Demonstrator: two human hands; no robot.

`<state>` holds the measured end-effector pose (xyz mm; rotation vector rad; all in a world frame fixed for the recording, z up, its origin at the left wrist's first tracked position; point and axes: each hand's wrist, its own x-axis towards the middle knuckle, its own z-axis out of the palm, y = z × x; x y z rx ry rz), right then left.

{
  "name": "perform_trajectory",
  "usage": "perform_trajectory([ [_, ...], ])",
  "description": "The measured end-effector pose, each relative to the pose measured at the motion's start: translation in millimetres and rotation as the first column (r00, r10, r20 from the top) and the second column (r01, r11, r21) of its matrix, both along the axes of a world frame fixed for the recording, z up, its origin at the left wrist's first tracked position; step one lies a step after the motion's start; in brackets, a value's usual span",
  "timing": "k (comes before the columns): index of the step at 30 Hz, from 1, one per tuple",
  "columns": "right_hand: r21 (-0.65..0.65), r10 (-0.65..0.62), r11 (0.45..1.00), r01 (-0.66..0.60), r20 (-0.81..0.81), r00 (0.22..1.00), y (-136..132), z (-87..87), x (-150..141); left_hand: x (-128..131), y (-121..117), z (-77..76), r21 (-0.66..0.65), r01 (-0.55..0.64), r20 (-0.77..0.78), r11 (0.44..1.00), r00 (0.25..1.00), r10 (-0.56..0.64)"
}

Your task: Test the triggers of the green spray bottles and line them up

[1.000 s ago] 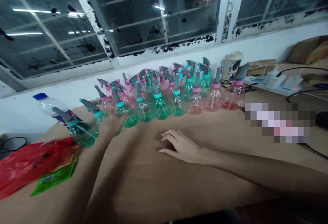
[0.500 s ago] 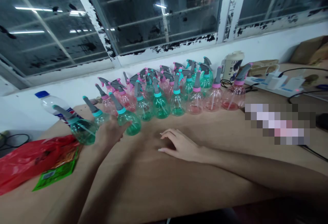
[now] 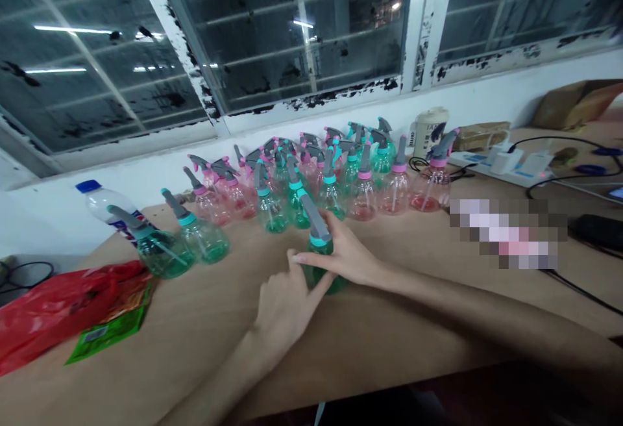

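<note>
A green spray bottle (image 3: 320, 239) with a grey trigger head and turquoise collar stands in front of me, both hands around it. My left hand (image 3: 283, 299) grips its lower body from the left. From the right, my right hand (image 3: 353, 254) wraps round the bottle just under the collar, thumb across the front. Much of the bottle is hidden by my fingers. Two more green spray bottles, one darker (image 3: 165, 254) and one paler (image 3: 207, 238), stand to the left. Behind, a pink spray bottle (image 3: 363, 199) is among several pink and green ones in rows.
A red plastic bag (image 3: 53, 309) and a green packet (image 3: 107, 335) lie at the left, near a blue-capped drink bottle (image 3: 104, 205). At the right are a white cup (image 3: 429, 130), a power strip (image 3: 477, 163) with cables, and a blurred-out patch. A window wall stands behind.
My left hand has carried the green spray bottle from the left row to the middle. My right hand, open and unloaded before, has closed round it.
</note>
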<state>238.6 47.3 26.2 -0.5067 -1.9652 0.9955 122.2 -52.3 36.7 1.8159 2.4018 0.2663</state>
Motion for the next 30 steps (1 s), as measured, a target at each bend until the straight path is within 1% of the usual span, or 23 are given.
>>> perform_trajectory([
  [3,-0.038,-0.081,0.996,0.082,0.009,0.997,6.6,7.1,9.2,16.9,6.7,-9.4,0.065,0.028,-0.087,0.998,0.996,-0.022],
  [6,-0.033,-0.088,0.995,0.089,0.024,0.996,19.4,6.3,20.6,24.6,9.5,-19.2,0.048,0.102,-0.092,0.994,0.991,-0.097],
  [8,-0.043,-0.058,0.997,0.059,0.02,0.998,27.6,4.2,27.8,24.8,9.9,-25.6,0.011,0.144,-0.044,0.989,0.989,-0.144],
  [10,-0.081,-0.038,0.996,0.041,0.031,0.999,33.7,1.9,33.3,21.8,10.0,-32.0,-0.004,0.178,0.02,0.984,0.984,-0.178],
  [13,-0.141,-0.057,0.987,0.07,0.096,0.994,38.0,-1.1,37.8,13.4,10.2,-40.4,0.026,0.224,0.118,0.974,0.967,-0.225],
  [16,-0.149,-0.064,0.985,0.082,0.121,0.991,36.9,-1.8,40.8,3.0,10.8,-45.7,0.075,0.262,0.186,0.962,0.944,-0.272],
  [18,-0.141,-0.071,0.986,0.087,0.114,0.991,33.6,-0.6,43.6,-3.5,12.2,-47.1,0.109,0.268,0.228,0.957,0.931,-0.287],
  [20,-0.122,-0.087,0.987,0.101,0.112,0.99,29.0,1.5,47.0,-9.2,14.4,-47.3,0.123,0.251,0.275,0.96,0.921,-0.276],
  [24,-0.056,-0.115,0.991,0.123,0.135,0.984,20.7,8.0,52.5,-16.5,19.0,-47.0,0.104,0.208,0.359,0.973,0.904,-0.232],
  [27,-0.023,-0.065,0.997,0.07,0.177,0.982,18.8,12.7,55.6,-19.0,20.0,-48.7,0.113,0.194,0.42,0.974,0.879,-0.224],
  [30,-0.018,-0.017,1.0,0.021,0.184,0.983,19.6,14.4,58.3,-20.0,19.6,-51.4,0.135,0.205,0.45,0.969,0.859,-0.245],
])
